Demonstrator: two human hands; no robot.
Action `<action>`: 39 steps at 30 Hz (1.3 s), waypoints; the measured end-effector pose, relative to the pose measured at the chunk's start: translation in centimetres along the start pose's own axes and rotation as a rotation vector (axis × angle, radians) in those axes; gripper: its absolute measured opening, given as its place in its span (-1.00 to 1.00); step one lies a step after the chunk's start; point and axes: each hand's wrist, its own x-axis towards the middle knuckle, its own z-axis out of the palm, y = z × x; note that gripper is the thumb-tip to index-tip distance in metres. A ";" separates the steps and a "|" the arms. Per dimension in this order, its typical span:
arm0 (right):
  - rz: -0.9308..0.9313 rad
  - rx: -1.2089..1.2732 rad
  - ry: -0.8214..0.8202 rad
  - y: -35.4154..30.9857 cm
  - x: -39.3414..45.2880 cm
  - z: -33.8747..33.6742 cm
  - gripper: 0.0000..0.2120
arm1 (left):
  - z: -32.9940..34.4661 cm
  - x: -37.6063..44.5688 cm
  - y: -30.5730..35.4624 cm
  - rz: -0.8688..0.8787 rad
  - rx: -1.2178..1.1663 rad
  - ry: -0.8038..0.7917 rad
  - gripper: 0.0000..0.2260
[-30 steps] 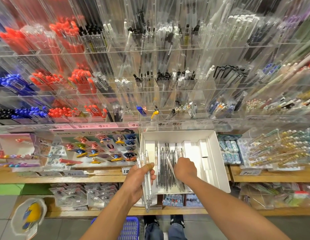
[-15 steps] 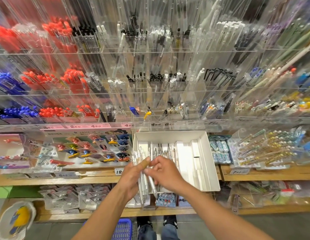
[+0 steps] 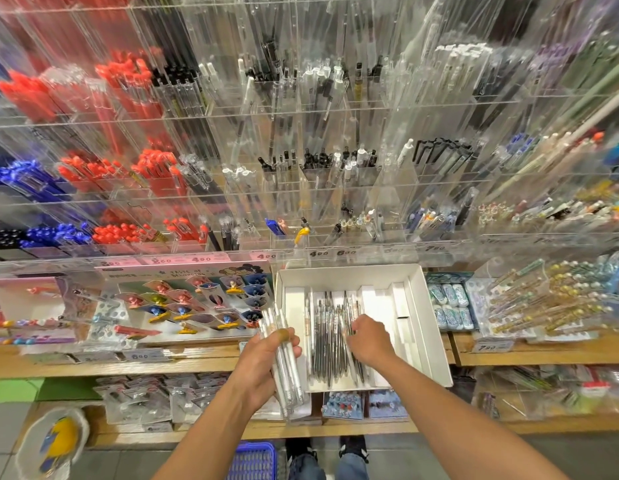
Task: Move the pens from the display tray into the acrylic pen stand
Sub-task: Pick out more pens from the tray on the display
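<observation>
A white display tray (image 3: 429,327) sits on the wooden shelf in front of me, with several clear pens (image 3: 327,344) lying lengthwise in its left half. My left hand (image 3: 266,362) grips a bundle of clear pens (image 3: 284,372) just left of the tray, thumb across them. My right hand (image 3: 368,339) reaches into the tray with fingers curled down onto the pens there; whether it pinches one is hidden. The acrylic pen stand (image 3: 335,188) rises behind the tray in tiers of clear compartments.
A card of coloured clips (image 3: 194,303) lies left of the tray, and erasers (image 3: 450,306) and decorated pens (image 3: 543,299) right of it. Packets fill the lower shelf (image 3: 138,400). A blue basket (image 3: 252,460) and my feet are below.
My right hand had come across to the bundle in my left hand half a second ago; it is now back over the pens in the tray. The left hand keeps its bundle.
</observation>
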 end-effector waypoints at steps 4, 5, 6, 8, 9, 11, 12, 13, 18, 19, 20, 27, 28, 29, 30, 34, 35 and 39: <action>-0.041 -0.108 -0.017 0.0 0.7 2.0 -0.77 | -0.3 -0.1 0.1 0.001 -0.029 -0.021 -0.78; -0.043 -0.116 -0.005 -0.1 0.8 2.2 -0.76 | -0.4 -0.1 0.0 0.005 -0.023 -0.013 -0.78; -0.045 -0.130 0.002 -0.1 1.0 2.3 -0.76 | -0.5 -0.1 0.0 0.011 -0.018 -0.005 -0.79; -0.047 -0.145 -0.001 -0.1 1.1 2.2 -0.78 | -0.6 -0.1 0.0 0.021 -0.012 0.000 -0.79; -0.050 -0.116 0.005 -0.2 1.0 1.9 -0.81 | -0.6 -0.1 0.0 0.021 -0.008 -0.005 -0.78; -0.076 0.037 0.017 -0.7 0.7 1.0 -0.85 | -0.6 -0.2 0.0 0.024 -0.005 -0.021 -0.72; -0.097 0.131 0.008 -1.0 0.3 0.4 -0.83 | -0.6 -0.2 0.0 0.028 -0.002 -0.025 -0.67; -0.117 0.225 -0.014 -1.5 -0.2 -0.3 -0.80 | -0.5 -0.3 0.0 0.031 0.005 -0.027 -0.63; -0.180 0.701 -0.319 -4.0 -4.3 -2.3 -0.80 | -0.1 -0.7 -0.2 0.056 0.082 -0.066 -0.54; -0.190 0.743 -0.374 -4.7 -5.1 -2.3 -0.81 | -0.1 -0.8 -0.3 0.066 0.098 -0.080 -0.53; -0.194 0.786 -0.415 -5.2 -5.8 -2.2 -0.81 | 0.0 -0.8 -0.3 0.078 0.107 -0.103 -0.53; -0.050 1.085 -0.380 -7.0 -8.0 -0.2 -0.82 | 0.3 -1.1 -0.3 0.221 0.254 -0.132 -0.46; -0.042 1.084 -0.365 -7.0 -8.1 0.1 -0.82 | 0.3 -1.1 -0.4 0.219 0.251 -0.138 -0.49; -0.037 1.076 -0.354 -7.0 -8.0 0.3 -0.81 | 0.2 -1.0 -0.4 0.217 0.245 -0.132 -0.54; -0.030 1.064 -0.347 -6.9 -7.8 0.4 -0.80 | 0.0 -1.0 -0.4 0.215 0.234 -0.112 -0.58; 0.026 0.783 -0.189 -6.0 -5.0 1.5 -0.83 | -0.6 -0.9 -0.5 0.134 0.121 -0.084 -0.77; 0.043 0.655 -0.123 -5.8 -4.2 2.0 -0.87 | -0.8 -0.9 -0.5 0.113 0.095 -0.073 -0.76; -0.012 0.127 -0.022 -5.9 -1.8 4.5 -0.83 | -2.0 -0.7 -0.4 0.095 0.066 -0.038 -0.80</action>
